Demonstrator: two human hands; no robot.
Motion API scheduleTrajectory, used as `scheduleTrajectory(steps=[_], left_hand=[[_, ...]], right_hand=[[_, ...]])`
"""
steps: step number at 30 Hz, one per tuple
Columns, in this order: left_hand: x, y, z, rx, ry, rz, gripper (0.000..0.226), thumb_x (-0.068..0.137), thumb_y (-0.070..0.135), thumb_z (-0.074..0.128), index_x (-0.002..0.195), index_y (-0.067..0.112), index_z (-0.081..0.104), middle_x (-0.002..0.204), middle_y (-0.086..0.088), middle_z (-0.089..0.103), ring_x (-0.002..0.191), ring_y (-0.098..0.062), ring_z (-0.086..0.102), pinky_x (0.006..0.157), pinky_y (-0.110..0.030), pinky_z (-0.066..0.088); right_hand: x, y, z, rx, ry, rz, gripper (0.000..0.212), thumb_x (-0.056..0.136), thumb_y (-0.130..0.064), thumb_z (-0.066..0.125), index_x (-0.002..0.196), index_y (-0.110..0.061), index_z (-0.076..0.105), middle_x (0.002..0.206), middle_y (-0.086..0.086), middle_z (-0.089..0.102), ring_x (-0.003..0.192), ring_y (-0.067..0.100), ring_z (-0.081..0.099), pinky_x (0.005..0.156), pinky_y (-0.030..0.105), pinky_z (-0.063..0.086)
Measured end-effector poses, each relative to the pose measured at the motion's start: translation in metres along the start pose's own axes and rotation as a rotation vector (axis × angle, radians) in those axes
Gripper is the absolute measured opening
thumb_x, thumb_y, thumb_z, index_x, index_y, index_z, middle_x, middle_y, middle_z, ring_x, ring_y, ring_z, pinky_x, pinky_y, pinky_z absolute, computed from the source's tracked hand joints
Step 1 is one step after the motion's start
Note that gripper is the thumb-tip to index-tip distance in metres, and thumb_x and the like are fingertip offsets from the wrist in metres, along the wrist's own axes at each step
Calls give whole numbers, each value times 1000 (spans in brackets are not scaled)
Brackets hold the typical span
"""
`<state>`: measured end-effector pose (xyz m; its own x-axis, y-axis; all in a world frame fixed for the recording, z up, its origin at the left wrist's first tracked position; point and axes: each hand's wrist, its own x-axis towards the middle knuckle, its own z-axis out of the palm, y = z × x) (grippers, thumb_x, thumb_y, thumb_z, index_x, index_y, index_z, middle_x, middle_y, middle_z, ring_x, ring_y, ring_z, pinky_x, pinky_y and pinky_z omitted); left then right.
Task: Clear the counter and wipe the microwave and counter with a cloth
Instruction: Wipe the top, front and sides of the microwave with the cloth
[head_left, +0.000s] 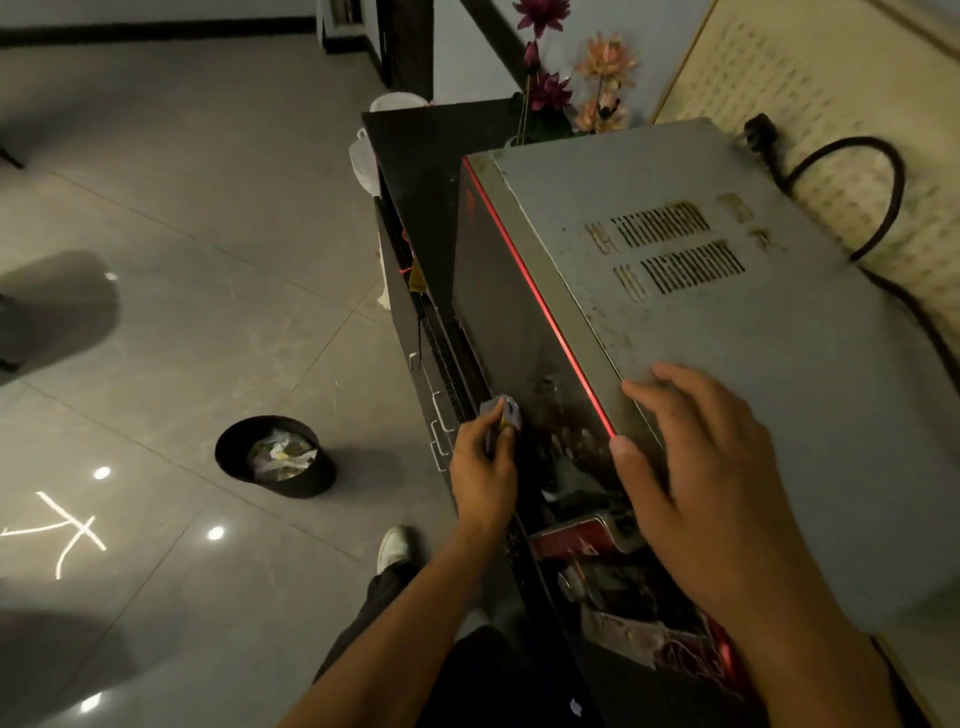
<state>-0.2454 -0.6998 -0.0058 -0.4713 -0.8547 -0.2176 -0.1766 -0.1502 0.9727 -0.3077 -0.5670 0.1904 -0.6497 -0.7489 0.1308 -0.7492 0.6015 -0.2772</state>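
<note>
A grey microwave (701, 312) with a red trim line and a dark glass door stands on a dark counter (415, 150). My left hand (483, 467) grips a small pale cloth (503, 413) against the lower front of the microwave door. My right hand (701, 483) rests on the near front corner of the microwave's top, fingers spread over the edge. Red packets and other clutter (623, 587) lie on the counter under my right arm.
A black bin (275, 457) with rubbish stands on the tiled floor to the left. Artificial flowers (571, 88) stand behind the microwave. A black power cable (857, 197) loops along the wall at right. Drawer handles (441, 415) line the counter front. A white bag (361, 161) hangs at the far end.
</note>
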Motion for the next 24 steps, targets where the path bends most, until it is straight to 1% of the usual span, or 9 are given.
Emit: scheduleTrajectory(steps=[2,4,7,9,12,14,16,21,24], left_hand=[[-14,34,0,-33,19,194,33,99,18,62,131,24,66,119,2,62,108,-1,60,97,-22,52],[-25,67,-3,-68,6,461,35,99,15,59,132,23,62,116,-6,57,104,-8,58,90,-16,49],[-27,74,-5,38,-6,688,35,100,20,59,135,22,60,115,-7,55,101,-16,57,83,-23,51],[-22,56,-5,48,1,653,33,98,20,61,131,20,62,116,-5,57,102,-15,58,85,-23,52],[-11,18,-5,62,-22,368,27,98,22,61,124,26,66,117,2,61,104,-2,60,91,-21,52],[1,-10,-6,109,-38,151,28,99,22,62,126,29,66,117,7,64,102,7,60,95,-32,56],[9,-31,-6,116,-50,41,29,100,28,62,129,34,65,121,13,64,101,11,58,100,-41,55],[9,-37,-4,2,-87,-59,32,99,40,59,130,41,64,131,16,62,119,-2,59,107,-47,51],[0,3,-9,-36,-75,114,33,100,26,62,132,31,65,118,14,61,110,4,59,102,-32,52]], right_hand=[[-2,0,2,-25,-6,-1,50,97,-46,37,138,-19,49,146,5,42,138,25,39,109,45,37],[-1,0,2,-41,-11,-6,51,97,-46,37,138,-18,49,146,7,42,138,27,40,108,49,40],[-2,1,2,-48,-13,-3,49,98,-44,39,138,-17,50,146,9,43,138,28,40,107,48,39],[-2,-1,1,-50,-4,4,49,97,-44,40,137,-17,50,146,8,43,138,28,39,108,48,38],[0,-2,2,-59,-6,-5,49,97,-46,38,136,-19,50,146,7,43,138,27,39,108,46,35],[-1,0,1,-38,-8,-5,50,98,-49,37,136,-20,50,146,4,42,139,24,38,109,40,28],[-2,-1,0,-21,-5,-2,51,98,-51,35,136,-21,51,146,2,42,139,22,37,108,37,24],[0,-4,2,-75,-6,1,52,93,-50,45,136,-20,50,145,1,41,136,20,37,107,36,23],[-1,-6,2,-69,-1,9,53,92,-49,45,136,-20,49,144,0,41,136,20,38,107,35,23]])
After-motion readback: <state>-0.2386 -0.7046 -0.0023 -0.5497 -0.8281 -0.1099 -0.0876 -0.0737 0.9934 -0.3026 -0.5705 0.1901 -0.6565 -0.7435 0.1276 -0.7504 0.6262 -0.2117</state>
